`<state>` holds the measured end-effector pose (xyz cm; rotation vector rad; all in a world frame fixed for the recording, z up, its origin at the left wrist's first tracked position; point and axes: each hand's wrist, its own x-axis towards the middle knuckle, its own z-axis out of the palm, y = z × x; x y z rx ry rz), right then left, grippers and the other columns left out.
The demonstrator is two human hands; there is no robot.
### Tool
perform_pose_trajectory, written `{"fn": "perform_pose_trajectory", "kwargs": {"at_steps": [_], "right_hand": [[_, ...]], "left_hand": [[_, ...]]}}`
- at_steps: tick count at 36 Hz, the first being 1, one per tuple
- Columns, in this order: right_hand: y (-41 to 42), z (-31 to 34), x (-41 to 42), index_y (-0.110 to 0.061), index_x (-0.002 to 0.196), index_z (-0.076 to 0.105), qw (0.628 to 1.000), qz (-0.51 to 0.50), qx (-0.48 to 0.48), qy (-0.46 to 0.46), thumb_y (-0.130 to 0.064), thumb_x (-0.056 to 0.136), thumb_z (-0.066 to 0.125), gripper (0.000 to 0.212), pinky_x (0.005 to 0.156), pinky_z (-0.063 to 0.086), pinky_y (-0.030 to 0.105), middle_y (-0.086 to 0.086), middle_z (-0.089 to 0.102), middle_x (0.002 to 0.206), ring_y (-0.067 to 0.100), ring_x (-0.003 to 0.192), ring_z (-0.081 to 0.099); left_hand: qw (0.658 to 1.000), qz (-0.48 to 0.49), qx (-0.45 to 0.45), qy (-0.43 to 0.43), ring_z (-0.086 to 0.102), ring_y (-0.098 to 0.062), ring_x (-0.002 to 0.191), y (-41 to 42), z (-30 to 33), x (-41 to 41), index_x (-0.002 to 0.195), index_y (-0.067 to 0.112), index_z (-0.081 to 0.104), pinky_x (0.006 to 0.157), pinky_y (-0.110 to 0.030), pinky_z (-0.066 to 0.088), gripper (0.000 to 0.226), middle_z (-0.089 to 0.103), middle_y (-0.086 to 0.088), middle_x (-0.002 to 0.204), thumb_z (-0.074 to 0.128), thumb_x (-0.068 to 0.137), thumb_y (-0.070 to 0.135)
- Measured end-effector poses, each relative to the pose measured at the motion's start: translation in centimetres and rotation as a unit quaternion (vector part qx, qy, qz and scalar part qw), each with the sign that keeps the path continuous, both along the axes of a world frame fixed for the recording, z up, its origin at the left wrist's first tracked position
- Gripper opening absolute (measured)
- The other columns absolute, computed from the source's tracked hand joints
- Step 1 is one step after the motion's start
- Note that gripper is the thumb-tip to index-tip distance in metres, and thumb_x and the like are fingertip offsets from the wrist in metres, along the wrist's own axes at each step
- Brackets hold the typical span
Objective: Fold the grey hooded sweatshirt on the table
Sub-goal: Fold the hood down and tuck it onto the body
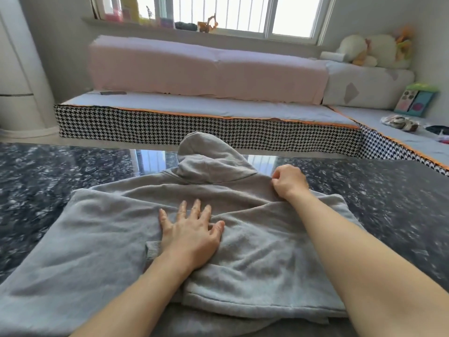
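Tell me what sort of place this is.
Most likely a living room at home: a low sofa with a pink cover under a barred window, plush toys at its end, and a glossy dark speckled stone table.

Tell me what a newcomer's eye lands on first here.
The grey hooded sweatshirt spread across the dark speckled table, hood pointing away. The left hand presses flat on its middle, while the right hand pinches fabric near the hood.

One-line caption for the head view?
Left hand flattens grey hooded sweatshirt; right hand pinches its shoulder.
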<state>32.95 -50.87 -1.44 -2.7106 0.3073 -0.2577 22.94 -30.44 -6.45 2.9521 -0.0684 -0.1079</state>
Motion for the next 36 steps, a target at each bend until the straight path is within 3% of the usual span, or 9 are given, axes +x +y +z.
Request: {"fn": "perform_pose_trajectory", "kwargs": {"at_steps": [3, 9, 12, 15, 19, 27, 29, 32, 36], "right_hand": [[0.0, -0.1, 1.1, -0.005, 0.099, 0.066, 0.995, -0.055, 0.042, -0.075, -0.01, 0.088, 0.051, 0.02, 0.088, 0.046, 0.035, 0.02, 0.065, 0.11, 0.034, 0.105, 0.059], [1.4, -0.8, 1.2, -0.005, 0.116, 0.057, 0.998, -0.043, -0.008, 0.037, -0.006, 0.086, 0.048, 0.032, 0.094, 0.044, 0.035, 0.018, 0.056, 0.125, 0.034, 0.116, 0.053], [2.4, 0.0, 1.6, -0.009, 0.12, 0.053, 0.998, -0.042, -0.043, 0.005, -0.011, 0.086, 0.048, 0.034, 0.097, 0.041, 0.037, 0.014, 0.051, 0.129, 0.032, 0.121, 0.048], [3.6, 0.8, 2.7, -0.009, 0.117, 0.055, 0.998, 0.004, 0.029, -0.058, -0.012, 0.088, 0.048, 0.03, 0.098, 0.04, 0.037, 0.014, 0.054, 0.125, 0.03, 0.119, 0.048], [5.9, 1.5, 4.0, -0.007, 0.122, 0.053, 0.982, 0.074, 0.169, -0.025, -0.013, 0.088, 0.055, 0.034, 0.096, 0.045, 0.034, 0.011, 0.056, 0.125, 0.024, 0.113, 0.053], [7.2, -0.3, 5.4, -0.002, 0.133, 0.04, 0.982, 0.057, 0.178, 0.025, -0.024, 0.089, 0.06, 0.053, 0.096, 0.037, 0.031, 0.013, 0.049, 0.134, 0.028, 0.124, 0.046], [7.2, -0.7, 5.5, -0.001, 0.127, 0.046, 0.982, 0.052, 0.179, 0.042, -0.021, 0.09, 0.059, 0.045, 0.084, 0.037, 0.028, 0.013, 0.054, 0.121, 0.029, 0.116, 0.05], [6.8, -1.1, 5.9, -0.003, 0.087, 0.066, 0.978, 0.06, 0.196, 0.027, -0.007, 0.085, 0.057, 0.01, 0.071, 0.041, 0.027, 0.011, 0.061, 0.085, 0.025, 0.087, 0.056], [6.5, -0.5, 5.2, -0.005, 0.094, 0.073, 0.966, 0.103, 0.239, -0.013, 0.0, 0.083, 0.054, 0.023, 0.07, 0.044, 0.021, 0.007, 0.065, 0.083, 0.013, 0.072, 0.054]], "left_hand": [[1.0, 0.002, -0.003, -0.004, -0.007, -0.018, 0.146, 0.1, 0.0, 0.0, 0.148, 0.034, 0.005, 0.112, -0.059, -0.009, 0.062, -0.005, 0.009, 0.158, 0.013, 0.092, 0.059], [1.0, 0.004, -0.001, -0.006, -0.007, -0.018, 0.146, 0.1, 0.1, -0.2, 0.148, 0.034, 0.005, 0.112, -0.059, -0.009, 0.062, -0.005, 0.009, 0.158, 0.013, 0.092, 0.058], [1.0, 0.001, -0.002, -0.007, -0.007, -0.018, 0.146, 0.0, 0.2, -0.3, 0.148, 0.032, 0.005, 0.111, -0.06, -0.01, 0.062, -0.005, 0.008, 0.158, 0.013, 0.092, 0.058], [1.0, -0.002, -0.003, -0.009, -0.007, -0.019, 0.146, 0.1, 0.2, -0.4, 0.149, 0.031, 0.005, 0.111, -0.061, -0.011, 0.063, -0.005, 0.007, 0.158, 0.013, 0.092, 0.058], [1.0, 0.001, -0.006, -0.01, -0.007, -0.02, 0.146, 0.2, 0.2, -0.4, 0.149, 0.031, 0.007, 0.11, -0.06, -0.012, 0.062, -0.003, 0.006, 0.158, 0.015, 0.092, 0.057], [0.999, 0.007, -0.019, -0.031, -0.026, -0.019, 0.141, 0.3, 0.1, -0.3, 0.149, 0.031, -0.004, 0.109, -0.058, -0.017, 0.066, -0.025, 0.002, 0.154, 0.017, 0.092, 0.058], [0.999, 0.011, -0.022, -0.044, -0.032, -0.019, 0.138, 0.3, -0.1, -0.3, 0.147, 0.031, -0.012, 0.108, -0.058, -0.019, 0.069, -0.033, 0.001, 0.15, 0.012, 0.089, 0.06], [0.996, 0.019, -0.044, -0.082, -0.042, -0.019, 0.132, 0.4, -0.5, -0.3, 0.139, 0.032, -0.031, 0.105, -0.056, -0.026, 0.078, -0.049, 0.002, 0.141, 0.004, 0.076, 0.063], [0.984, 0.023, -0.089, -0.152, -0.046, -0.014, 0.128, 0.4, -0.4, -0.6, 0.133, 0.038, -0.039, 0.095, -0.046, -0.035, 0.081, -0.056, 0.006, 0.134, -0.001, 0.066, 0.064]]}}
